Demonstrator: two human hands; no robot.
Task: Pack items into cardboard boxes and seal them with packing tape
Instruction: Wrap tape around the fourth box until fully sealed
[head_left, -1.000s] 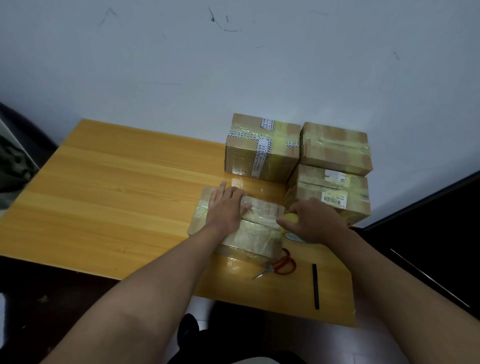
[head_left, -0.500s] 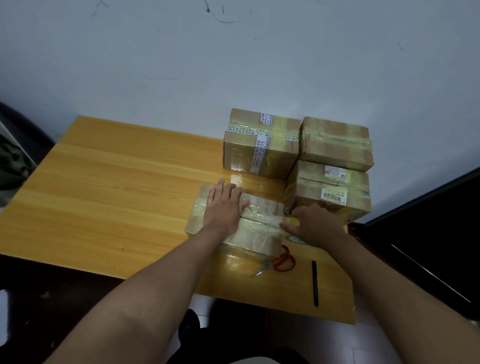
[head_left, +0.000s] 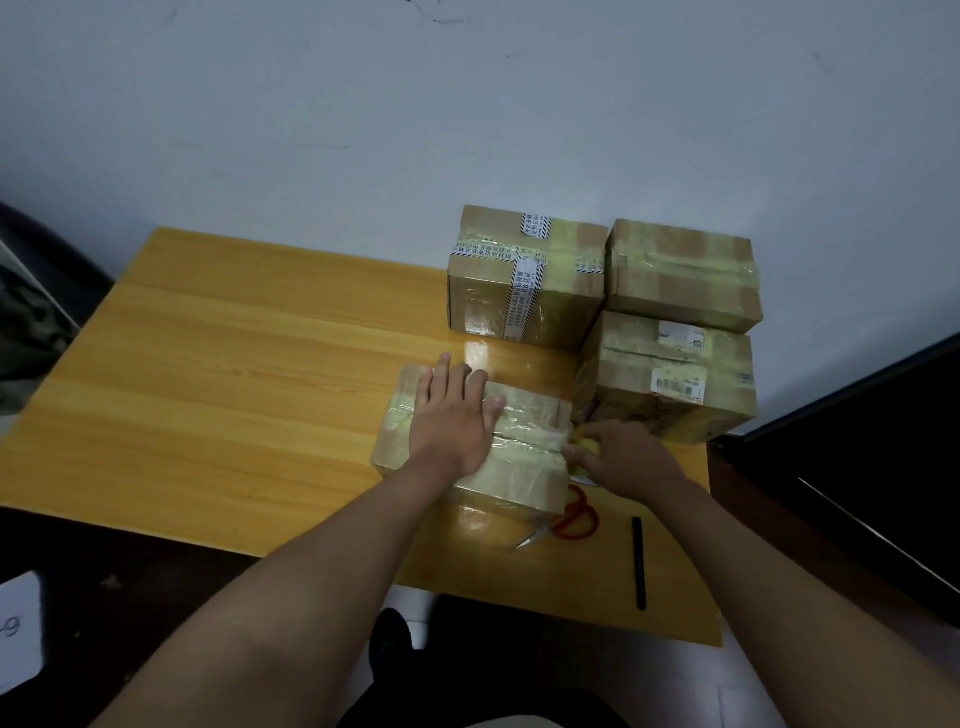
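The flat brown cardboard box (head_left: 514, 457) wore glossy clear tape; the yellow wooden table (head_left: 249, 374) looked smooth, faintly shiny

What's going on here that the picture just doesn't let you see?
- Head view: the tape roll is mostly covered by the right hand; only a yellow bit shows.
- The flat box top seam is partly under the left hand.
- Label print on the stacked box is too small to read.
- Box contents: hidden, all are closed.

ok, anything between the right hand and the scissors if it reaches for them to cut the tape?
Nothing visible. The scissors lie on the table just below the right hand, beside the box being taped. The hand holds the yellow tape roll.
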